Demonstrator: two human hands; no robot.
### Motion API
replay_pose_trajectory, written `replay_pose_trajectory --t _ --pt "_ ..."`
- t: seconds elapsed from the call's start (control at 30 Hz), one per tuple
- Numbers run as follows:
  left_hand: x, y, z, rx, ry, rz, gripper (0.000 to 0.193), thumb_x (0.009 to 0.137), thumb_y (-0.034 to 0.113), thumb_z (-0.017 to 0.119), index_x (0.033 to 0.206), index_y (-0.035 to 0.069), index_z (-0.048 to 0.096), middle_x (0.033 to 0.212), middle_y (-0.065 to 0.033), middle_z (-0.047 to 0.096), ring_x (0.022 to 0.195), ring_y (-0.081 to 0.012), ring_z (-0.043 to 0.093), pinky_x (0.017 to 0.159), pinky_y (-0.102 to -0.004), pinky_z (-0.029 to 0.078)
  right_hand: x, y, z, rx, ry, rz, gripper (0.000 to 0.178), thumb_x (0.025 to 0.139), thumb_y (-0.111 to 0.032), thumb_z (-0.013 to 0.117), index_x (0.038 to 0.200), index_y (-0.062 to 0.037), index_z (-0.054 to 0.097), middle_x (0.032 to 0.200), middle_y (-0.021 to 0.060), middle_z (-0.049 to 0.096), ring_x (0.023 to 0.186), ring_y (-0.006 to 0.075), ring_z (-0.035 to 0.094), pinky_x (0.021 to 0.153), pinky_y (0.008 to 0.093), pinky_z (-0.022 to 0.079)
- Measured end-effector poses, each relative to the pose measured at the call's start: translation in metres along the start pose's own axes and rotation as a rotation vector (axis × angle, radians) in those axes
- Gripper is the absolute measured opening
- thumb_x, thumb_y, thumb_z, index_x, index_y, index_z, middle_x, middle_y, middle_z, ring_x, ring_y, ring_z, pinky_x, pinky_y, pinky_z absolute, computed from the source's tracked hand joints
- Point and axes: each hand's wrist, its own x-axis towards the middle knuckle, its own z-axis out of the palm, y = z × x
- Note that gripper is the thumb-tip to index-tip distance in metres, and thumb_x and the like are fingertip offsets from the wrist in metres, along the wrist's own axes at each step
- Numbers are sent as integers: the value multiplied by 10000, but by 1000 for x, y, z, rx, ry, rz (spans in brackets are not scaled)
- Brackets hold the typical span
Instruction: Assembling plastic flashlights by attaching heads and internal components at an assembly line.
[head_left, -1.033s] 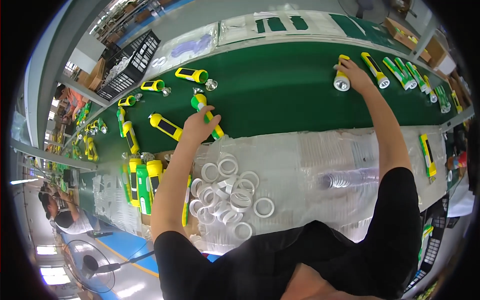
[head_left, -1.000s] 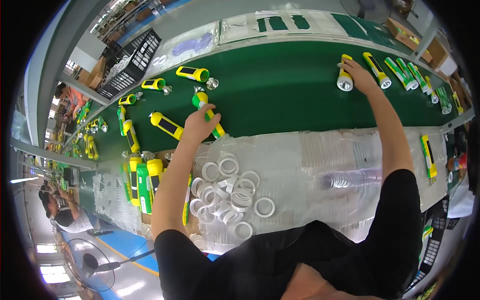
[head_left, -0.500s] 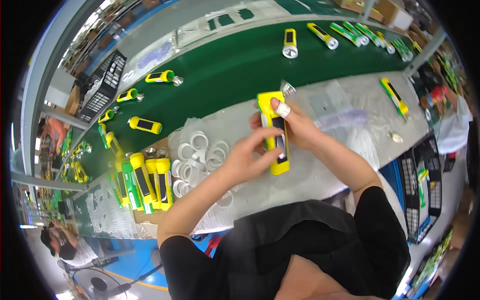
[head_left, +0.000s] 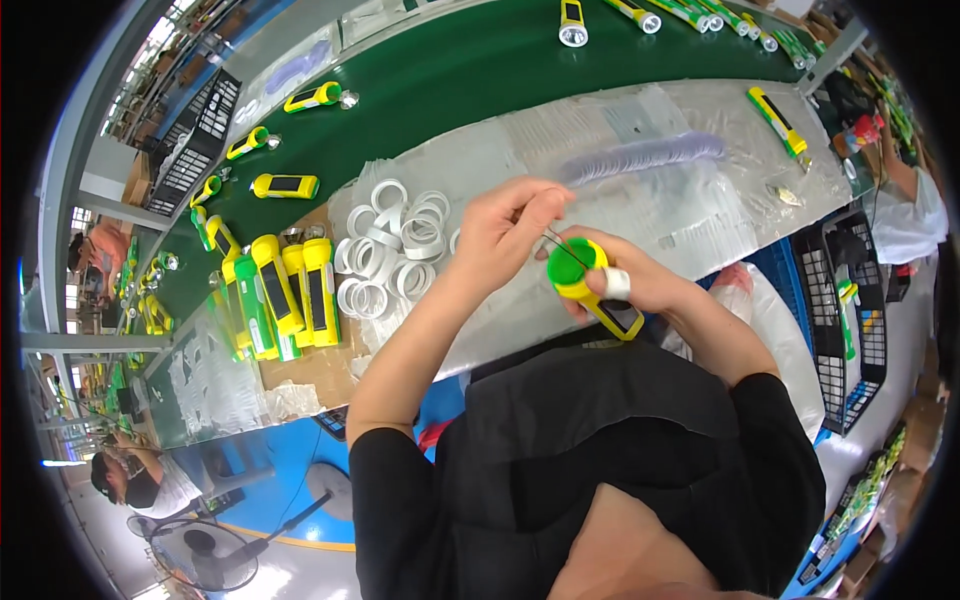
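Observation:
A yellow flashlight (head_left: 612, 312) with a dark panel rests tilted in my right hand (head_left: 645, 277), whose fingers are wrapped round its wide end. White tape covers one finger of that hand. The flashlight's round green open end (head_left: 570, 262) faces up toward my left hand (head_left: 512, 232). Thin dark wires (head_left: 562, 247) run from my left fingertips to that opening, and those fingers are pinched together. Whether a lamp part is hidden inside my left hand I cannot make out.
White rings (head_left: 385, 235) lie piled left of my hands, beside several grouped flashlights (head_left: 290, 290). A row of clear discs (head_left: 645, 158) lies beyond my hands. More flashlights lie on the green belt (head_left: 450, 95); another flashlight (head_left: 776, 120) lies far right. A black crate (head_left: 845, 320) stands right.
The flashlight has turned so its open end faces up, nearer my body. My left hand has left its body and now pinches the wires. The whole view has shifted.

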Motion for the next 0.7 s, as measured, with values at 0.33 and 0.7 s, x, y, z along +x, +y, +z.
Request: replay_pose_trajectory --t 0.33,0.7 --pt "3 0 34 307 -28 555 310 986 264 485 1132 45 648 1115 -116 668 1126 -326 604 992 -439 407 14 33 4 -68 426 -312 424 967 -286 609 1264 -13 481 984 95 619 869 166 646 748 301 545" --pt "67 -90 30 812 113 158 505 859 311 712 1252 22 580 1204 -199 606 1150 -367 549 974 -407 439 -10 17 -31 173 526 -280 521 965 -429 537 1303 -42 453 864 158 598 729 221 601 688 319 473"
